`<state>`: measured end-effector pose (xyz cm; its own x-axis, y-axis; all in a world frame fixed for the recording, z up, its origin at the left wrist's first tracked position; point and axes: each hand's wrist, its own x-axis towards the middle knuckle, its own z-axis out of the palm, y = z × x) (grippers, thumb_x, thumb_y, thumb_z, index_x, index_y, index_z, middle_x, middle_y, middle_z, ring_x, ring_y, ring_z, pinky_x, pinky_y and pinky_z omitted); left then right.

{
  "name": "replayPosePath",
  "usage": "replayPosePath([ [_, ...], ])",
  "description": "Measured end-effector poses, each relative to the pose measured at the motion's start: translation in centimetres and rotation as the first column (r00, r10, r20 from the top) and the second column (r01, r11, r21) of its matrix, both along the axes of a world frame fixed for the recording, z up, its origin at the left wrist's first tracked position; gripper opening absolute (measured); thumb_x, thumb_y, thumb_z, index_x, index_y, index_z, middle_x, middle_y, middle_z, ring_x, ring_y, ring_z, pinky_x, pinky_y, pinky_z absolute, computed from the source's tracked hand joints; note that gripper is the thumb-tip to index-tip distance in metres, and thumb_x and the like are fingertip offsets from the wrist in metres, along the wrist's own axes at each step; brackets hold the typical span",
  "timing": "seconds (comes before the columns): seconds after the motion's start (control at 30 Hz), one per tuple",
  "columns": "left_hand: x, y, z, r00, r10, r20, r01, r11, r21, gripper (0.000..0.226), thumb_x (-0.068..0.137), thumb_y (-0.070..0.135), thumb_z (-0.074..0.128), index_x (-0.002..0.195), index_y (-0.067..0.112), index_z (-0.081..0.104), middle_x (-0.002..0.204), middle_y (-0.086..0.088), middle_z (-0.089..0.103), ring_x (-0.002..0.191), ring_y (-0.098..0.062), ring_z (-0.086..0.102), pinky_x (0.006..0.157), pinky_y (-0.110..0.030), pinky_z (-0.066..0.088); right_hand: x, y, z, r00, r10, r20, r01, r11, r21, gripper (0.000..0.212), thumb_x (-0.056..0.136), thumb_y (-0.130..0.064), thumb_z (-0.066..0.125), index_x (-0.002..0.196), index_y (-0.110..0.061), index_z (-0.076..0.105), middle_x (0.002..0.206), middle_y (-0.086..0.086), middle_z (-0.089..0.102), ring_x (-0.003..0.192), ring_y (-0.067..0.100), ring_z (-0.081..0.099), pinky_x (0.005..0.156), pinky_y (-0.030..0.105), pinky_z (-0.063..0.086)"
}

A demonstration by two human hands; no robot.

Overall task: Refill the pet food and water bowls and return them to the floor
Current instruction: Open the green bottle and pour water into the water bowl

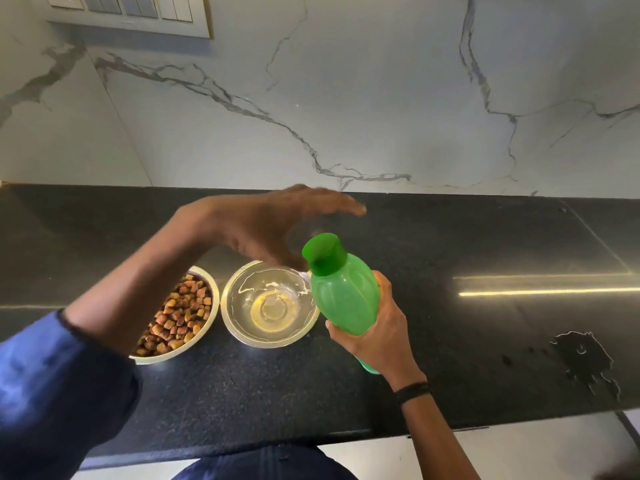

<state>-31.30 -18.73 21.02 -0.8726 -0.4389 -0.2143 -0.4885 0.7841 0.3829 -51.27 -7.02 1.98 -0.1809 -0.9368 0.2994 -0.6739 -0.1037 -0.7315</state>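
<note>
On the black counter (pixel 450 358), your right hand (pixel 377 337) holds the green bottle (pixel 343 296) beside the water bowl (pixel 270 306), your left hand (pixel 273 223) wide open above the food bowl (pixel 180 317).

Right of bottle (pixel 343 296) free (puddle (pixel 585 358) farther); food bowl (pixel 215 303), water bowl (pixel 270 342) left.

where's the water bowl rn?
Head view, left of centre: the water bowl sits on the black counter, with the kibble bowl beside it on the left and the green bottle, gripped by the right hand, at its right.
</note>
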Motion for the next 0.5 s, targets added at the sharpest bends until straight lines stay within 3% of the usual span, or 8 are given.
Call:
replayPosePath([
  [0.07, -0.4, 0.2, 0.4, 0.992, 0.128, 0.000, -0.127, 0.992, -0.025, 0.082, 0.081, 0.056, 0.065, 0.148, 0.041, 0.021, 0.150, 0.010, 0.037, 0.138, -0.014, 0.032, 0.110, -0.036, 0.029, 0.1, 0.0, -0.1, 1.000, 0.007, -0.024, -0.007, 1.000, 0.006, 0.097, 0.058, -0.052, 0.085, 0.136, -0.031, 0.031, 0.125, -0.011, 0.053, 0.108, 0.006, 0.058, 0.087, 0.024, 0.055],
  [0.17, -1.8, 0.8, -0.9, 0.955, 0.253, 0.156, -0.204, 0.940, -0.273, 0.070, 0.083, 0.073, 0.034, 0.133, 0.026, 0.046, 0.123, 0.002, 0.063, 0.110, -0.020, 0.058, 0.088, -0.034, 0.045, 0.2, 0.0, -0.1, 0.998, 0.029, -0.052, -0.028, 0.999, 0.027, 0.099, 0.058, -0.054, 0.084, 0.137, -0.032, 0.029, 0.126, -0.010, 0.054, 0.108, 0.005, 0.057, 0.088, 0.019, 0.052],
  [0.23, -1.6, 0.2, -1.6, 0.974, 0.188, 0.129, -0.161, 0.967, -0.197, 0.058, 0.088, 0.058, 0.052, 0.136, 0.028, 0.042, 0.130, 0.003, 0.057, 0.118, -0.018, 0.052, 0.090, -0.030, 0.039, 0.2, 0.0, 0.0, 0.999, 0.014, -0.036, -0.014, 1.000, 0.017, 0.098, 0.057, -0.052, 0.085, 0.136, -0.033, 0.030, 0.124, -0.011, 0.054, 0.105, 0.004, 0.057, 0.086, 0.017, 0.051],
  [0.33, 0.2, -0.3, -0.6, 0.995, 0.070, 0.071, -0.072, 0.997, 0.025, 0.111, 0.072, 0.034, 0.083, 0.150, 0.042, 0.005, 0.155, 0.013, 0.021, 0.135, -0.006, 0.022, 0.111, -0.031, 0.020, -0.3, 0.2, -0.1, 0.995, -0.059, 0.081, 0.062, 0.997, -0.035, 0.096, 0.056, -0.046, 0.088, 0.133, -0.036, 0.033, 0.118, -0.015, 0.054, 0.101, 0.001, 0.057, 0.085, 0.019, 0.053],
  [0.4, 0.6, -0.1, -0.5, 0.993, 0.114, 0.012, -0.115, 0.993, 0.037, 0.113, 0.068, 0.047, 0.081, 0.149, 0.043, 0.003, 0.154, 0.011, 0.025, 0.132, -0.006, 0.028, 0.112, -0.032, 0.023, -0.7, 0.5, -0.2, 0.987, -0.081, 0.140, 0.090, 0.994, -0.056, 0.097, 0.055, -0.044, 0.089, 0.134, -0.037, 0.032, 0.118, -0.017, 0.054, 0.104, 0.000, 0.057, 0.086, 0.019, 0.053],
  [0.5, -0.2, 0.6, -1.7, 0.983, 0.169, 0.074, -0.166, 0.985, -0.051, 0.096, 0.068, 0.075, 0.058, 0.147, 0.041, 0.016, 0.140, 0.011, 0.048, 0.123, -0.013, 0.050, 0.103, -0.040, 0.040, -0.8, 0.8, -0.1, 0.980, -0.091, 0.176, 0.100, 0.994, -0.042, 0.099, 0.054, -0.053, 0.088, 0.134, -0.037, 0.031, 0.119, -0.023, 0.050, 0.108, -0.004, 0.055, 0.087, 0.016, 0.051],
])
